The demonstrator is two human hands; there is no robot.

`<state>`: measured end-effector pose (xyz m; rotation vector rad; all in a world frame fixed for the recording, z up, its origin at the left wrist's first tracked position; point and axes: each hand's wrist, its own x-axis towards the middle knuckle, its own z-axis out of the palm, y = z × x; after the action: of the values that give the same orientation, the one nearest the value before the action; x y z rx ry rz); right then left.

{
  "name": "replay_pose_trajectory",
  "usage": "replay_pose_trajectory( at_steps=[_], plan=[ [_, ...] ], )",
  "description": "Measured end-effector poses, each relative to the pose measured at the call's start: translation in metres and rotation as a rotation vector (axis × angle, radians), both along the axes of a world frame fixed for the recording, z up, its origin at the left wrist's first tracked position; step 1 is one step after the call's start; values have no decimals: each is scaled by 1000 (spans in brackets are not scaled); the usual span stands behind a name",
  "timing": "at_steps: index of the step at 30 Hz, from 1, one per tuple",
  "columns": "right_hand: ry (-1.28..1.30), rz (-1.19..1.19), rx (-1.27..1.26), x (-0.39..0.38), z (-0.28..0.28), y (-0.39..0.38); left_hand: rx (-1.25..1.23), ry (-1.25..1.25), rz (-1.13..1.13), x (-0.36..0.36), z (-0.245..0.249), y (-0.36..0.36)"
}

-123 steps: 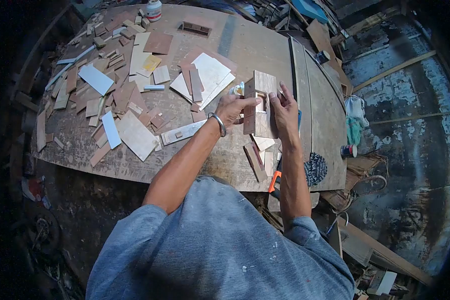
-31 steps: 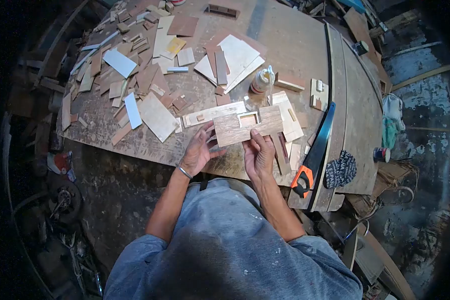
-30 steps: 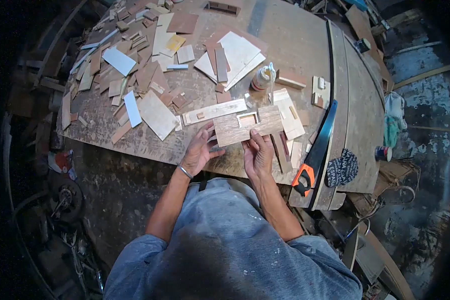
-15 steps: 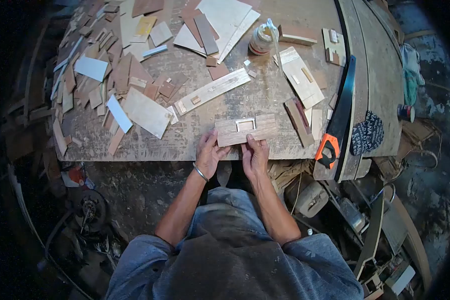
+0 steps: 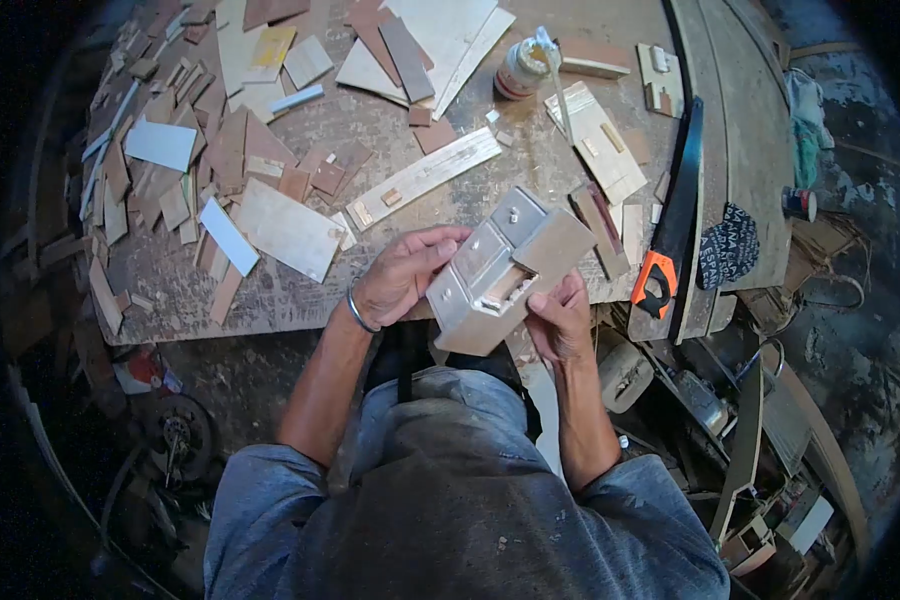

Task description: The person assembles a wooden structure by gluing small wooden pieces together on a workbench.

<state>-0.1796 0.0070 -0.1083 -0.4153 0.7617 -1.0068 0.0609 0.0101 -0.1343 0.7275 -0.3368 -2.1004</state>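
My left hand (image 5: pixel 407 274), with a metal bangle at its wrist, grips the left edge of a small wooden box (image 5: pixel 478 250). My right hand (image 5: pixel 564 322) holds the same box at its lower right, thumb on the face. The box is tilted and lifted over the table's front edge. One side bears raised panels with small knobs, like a miniature cabinet. Another side has a rectangular cut-out with a pale, rough rim. The fingers beneath the box are partly hidden.
Wood offcuts (image 5: pixel 288 228) lie over the left of the worktable (image 5: pixel 410 290). Behind the box are a long strip (image 5: pixel 425 180) and a jar (image 5: pixel 521 72) with a stick. To the right lie a handsaw (image 5: pixel 678 200) and a dark printed cloth (image 5: pixel 730 248).
The box has been raised and turned, so its panelled side with knobs now shows beside the cut-out. My hands have moved apart, the left hand to the left, the right hand to the right.
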Motion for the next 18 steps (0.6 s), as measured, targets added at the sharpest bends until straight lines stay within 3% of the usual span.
replay_pose_trajectory(
  at_steps=[5,9,18],
  plan=[
    [-6,45,-131,-1,62,-29,-239,-193,-25,-6,80,-19],
    [48,37,-219,-4,94,-39,-444,-404,143,-28,122,-16],
    [81,62,-326,-1,133,-40,-485,-624,228,-34,167,-2]
  ],
)
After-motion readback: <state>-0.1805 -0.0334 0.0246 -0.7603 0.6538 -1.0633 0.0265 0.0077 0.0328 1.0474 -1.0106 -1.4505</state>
